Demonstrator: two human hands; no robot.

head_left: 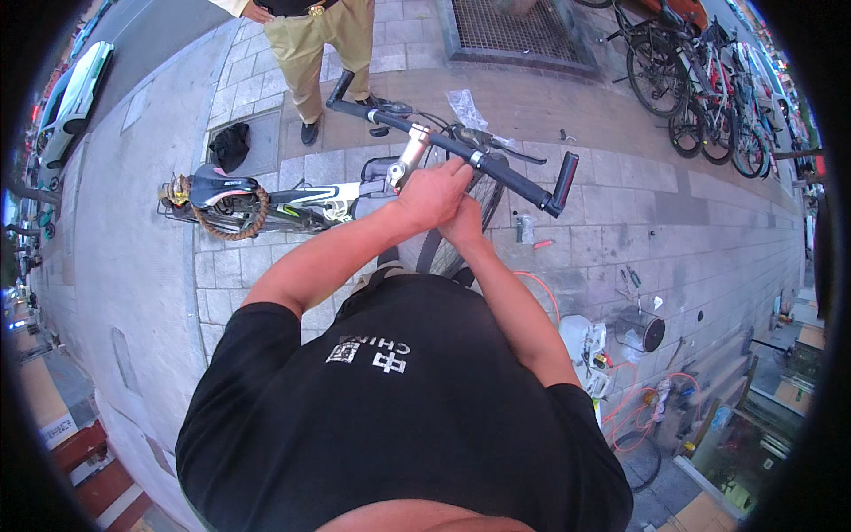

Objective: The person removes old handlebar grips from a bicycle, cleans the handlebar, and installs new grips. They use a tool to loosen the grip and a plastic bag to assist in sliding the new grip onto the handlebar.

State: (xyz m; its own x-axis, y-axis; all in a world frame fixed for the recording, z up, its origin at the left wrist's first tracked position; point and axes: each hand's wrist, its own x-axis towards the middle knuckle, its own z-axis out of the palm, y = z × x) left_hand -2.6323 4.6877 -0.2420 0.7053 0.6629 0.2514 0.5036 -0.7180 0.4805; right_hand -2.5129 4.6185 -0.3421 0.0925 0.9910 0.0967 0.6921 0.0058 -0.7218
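A bicycle stands across in front of me, its black handlebar (511, 177) clamped in a silver stem (409, 158). Just below the bar, right of the stem, my left hand (434, 192) is closed with its fingers pinched together. My right hand (463, 222) meets it from below, its fingers curled and partly covered by the left. Whatever lies between the fingers is hidden. The front wheel (434, 252) is beneath my hands. To the left extend the white, black and green frame (328, 197) and the dark saddle (222, 183), which has a brown braided ring around it.
Across the bicycle stands a person in tan trousers (306, 62). Several parked bikes (700, 80) are at the far right. Pliers (633, 277), a red-handled tool (543, 244), white jugs (581, 339) and an orange hose (620, 417) lie to my right. A black bag (230, 147) lies left.
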